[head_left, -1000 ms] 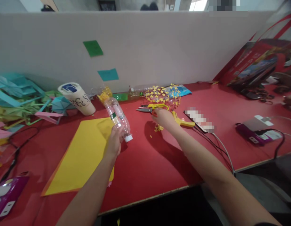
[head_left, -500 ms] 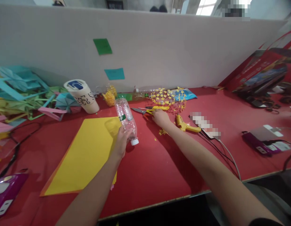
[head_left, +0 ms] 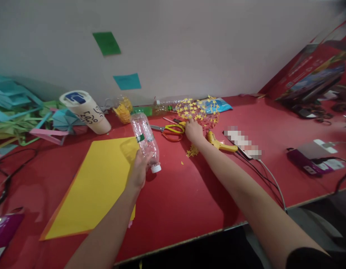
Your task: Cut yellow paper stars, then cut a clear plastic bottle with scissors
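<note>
We find the plastic bottle (head_left: 145, 130) above the red table (head_left: 173, 213), white cap (head_left: 156, 169) on, apparently uncut; the left hand (head_left: 139, 170) curls its fingers around it. The right hand (head_left: 194, 130) is at a yellow handle (head_left: 183, 123) beside the scissors (head_left: 164, 128); whether its fingers pinch, we cannot tell.

Decent open lane on red tabletop (head_left: 173, 209), front middle, between both forearms. Further in gets tight: clear bottle (head_left: 145, 130) in left hand (head_left: 139, 170) blocks left side, scissors (head_left: 174, 129) just left of right hand (head_left: 193, 130), glue gun (head_left: 221, 146) near its right, star clump (head_left: 193, 110) behind. Roomier patch back right, before red bag (head_left: 304, 74).
</note>
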Tool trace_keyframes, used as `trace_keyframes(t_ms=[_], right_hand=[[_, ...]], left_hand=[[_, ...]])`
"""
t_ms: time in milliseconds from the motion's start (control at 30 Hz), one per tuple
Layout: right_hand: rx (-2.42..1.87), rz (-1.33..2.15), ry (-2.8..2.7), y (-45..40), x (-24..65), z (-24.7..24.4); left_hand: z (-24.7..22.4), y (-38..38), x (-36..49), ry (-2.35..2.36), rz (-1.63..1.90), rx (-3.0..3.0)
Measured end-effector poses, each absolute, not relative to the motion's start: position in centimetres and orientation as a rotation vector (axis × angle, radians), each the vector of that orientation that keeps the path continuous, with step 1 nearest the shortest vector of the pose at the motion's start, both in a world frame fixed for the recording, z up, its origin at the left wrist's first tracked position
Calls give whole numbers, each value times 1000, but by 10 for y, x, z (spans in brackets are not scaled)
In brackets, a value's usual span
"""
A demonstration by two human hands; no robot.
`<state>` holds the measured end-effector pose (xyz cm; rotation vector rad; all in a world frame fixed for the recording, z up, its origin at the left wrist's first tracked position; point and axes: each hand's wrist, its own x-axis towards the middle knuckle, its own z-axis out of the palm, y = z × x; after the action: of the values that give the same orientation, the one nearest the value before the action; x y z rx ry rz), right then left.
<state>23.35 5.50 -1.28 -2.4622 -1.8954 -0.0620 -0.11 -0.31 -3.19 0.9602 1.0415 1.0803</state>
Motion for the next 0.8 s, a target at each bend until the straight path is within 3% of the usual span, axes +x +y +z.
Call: trace_keyframes(t_ms=[300,400,567,800], right_hand=[[-2384,36,-1822,12,233,19],[-1938,292,-1694,-16,227,29],[-1412,1012,-1509,-57,192,13],[-1313,850,-1535,-71,180,-19]], left_hand=[[-29,-5,-2,977,1031,902],[-25,-6,-2,936,985,849],[-18,-14,3,877,898,725],[-21,-22,5,775,798,650]])
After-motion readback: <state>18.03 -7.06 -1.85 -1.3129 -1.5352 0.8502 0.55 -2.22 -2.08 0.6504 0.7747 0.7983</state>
